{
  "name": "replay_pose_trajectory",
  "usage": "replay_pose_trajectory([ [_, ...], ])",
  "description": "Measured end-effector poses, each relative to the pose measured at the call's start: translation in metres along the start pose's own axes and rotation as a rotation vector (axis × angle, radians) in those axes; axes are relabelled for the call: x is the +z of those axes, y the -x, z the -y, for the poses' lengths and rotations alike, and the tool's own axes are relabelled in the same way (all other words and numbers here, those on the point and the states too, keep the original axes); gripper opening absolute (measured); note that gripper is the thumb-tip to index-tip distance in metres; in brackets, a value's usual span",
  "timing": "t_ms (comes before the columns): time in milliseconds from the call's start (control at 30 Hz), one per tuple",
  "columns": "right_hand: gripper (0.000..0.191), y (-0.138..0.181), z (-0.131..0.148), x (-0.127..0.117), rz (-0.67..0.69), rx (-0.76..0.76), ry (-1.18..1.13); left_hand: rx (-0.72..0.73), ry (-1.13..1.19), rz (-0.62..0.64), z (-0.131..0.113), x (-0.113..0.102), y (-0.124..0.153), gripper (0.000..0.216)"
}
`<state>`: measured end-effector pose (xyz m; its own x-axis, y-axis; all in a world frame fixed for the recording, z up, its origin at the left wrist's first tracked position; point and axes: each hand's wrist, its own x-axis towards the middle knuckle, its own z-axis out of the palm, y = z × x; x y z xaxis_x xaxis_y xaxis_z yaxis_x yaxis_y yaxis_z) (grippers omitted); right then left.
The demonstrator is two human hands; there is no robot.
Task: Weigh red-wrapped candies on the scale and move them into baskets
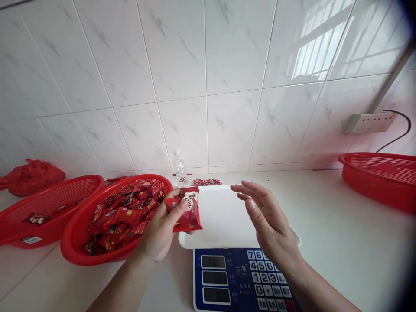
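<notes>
1. The left hand (159, 229) grips a red packet (192, 214), thumb across its front; the packet hangs over the left edge of the white pan (221, 216).
2. The right hand (271, 221) is open and holds nothing, fingers spread loosely above the pan's right side.
3. Below the pan's front edge shows the scale's blue keypad panel (238, 281).
4. Left of the pan, a red basket (69, 245) holds many wrapped packets (128, 216).
5. Along the bench's (334, 255) back edge stands a clear bottle (180, 167); near its back right corner sits another red basket (370, 182).
</notes>
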<state>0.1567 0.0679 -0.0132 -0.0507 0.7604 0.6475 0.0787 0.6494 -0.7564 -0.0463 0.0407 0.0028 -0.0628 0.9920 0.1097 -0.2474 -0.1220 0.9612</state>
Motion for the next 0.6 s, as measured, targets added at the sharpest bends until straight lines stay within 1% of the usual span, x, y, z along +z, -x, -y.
replay_pose_trajectory([
  [133, 0.026, -0.002, 0.002, -0.005, -0.022, -0.004, 0.027, 0.026, -0.084, -0.259, -0.022, -0.028, 0.001, 0.049],
  [167, 0.026, -0.002, 0.002, -0.006, -0.024, -0.009, 0.031, 0.036, -0.109, -0.301, -0.028, -0.035, 0.002, 0.049],
  [267, 0.027, -0.002, 0.003, -0.007, -0.020, -0.015, 0.046, 0.085, -0.160, -0.369, -0.042, -0.056, 0.001, 0.046],
  [367, 0.027, -0.002, 0.002, -0.008, -0.015, -0.012, 0.058, 0.114, -0.176, -0.482, -0.049, -0.077, -0.002, 0.038],
  [467, 0.027, -0.003, 0.001, -0.008, -0.026, -0.036, 0.060, 0.150, -0.121, -0.572, -0.051, -0.096, -0.005, 0.024],
  [600, 0.028, -0.003, -0.002, -0.008, -0.013, -0.036, 0.069, 0.172, 0.070, -0.660, -0.055, -0.130, -0.011, 0.009],
])
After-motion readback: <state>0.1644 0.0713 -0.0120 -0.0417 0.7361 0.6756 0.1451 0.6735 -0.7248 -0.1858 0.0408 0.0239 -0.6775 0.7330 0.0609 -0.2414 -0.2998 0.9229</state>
